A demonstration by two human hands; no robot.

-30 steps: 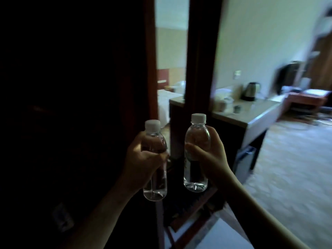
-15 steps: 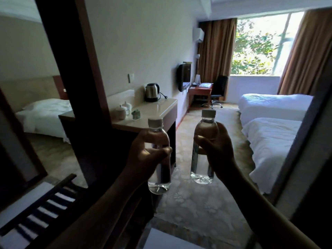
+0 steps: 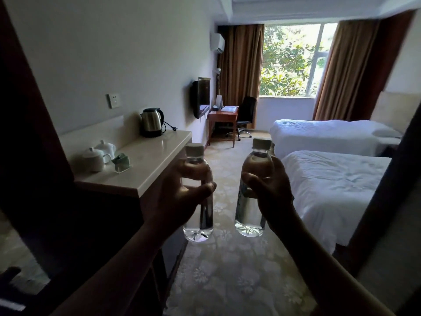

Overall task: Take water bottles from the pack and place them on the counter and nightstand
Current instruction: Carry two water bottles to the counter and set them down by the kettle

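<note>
I hold two clear water bottles upright in front of me, both with pale caps. My left hand (image 3: 180, 199) grips the left bottle (image 3: 197, 229) round its middle. My right hand (image 3: 272, 192) grips the right bottle (image 3: 252, 160) the same way. Both bottles hang over the patterned carpet, just right of the pale counter (image 3: 148, 160), whose near corner lies beside my left hand. The pack and the nightstand are not in view.
On the counter stand a steel kettle (image 3: 151, 122), two white lidded cups (image 3: 94, 159) and a small green holder (image 3: 121, 163). Two white beds (image 3: 337, 188) fill the right side. A desk and black chair (image 3: 245, 115) sit under the window. Dark door frames flank me.
The view has swung right and moved forward from the dark entry into the room; the counter and beds are nearer. Both hands still hold their bottles at the same height.
</note>
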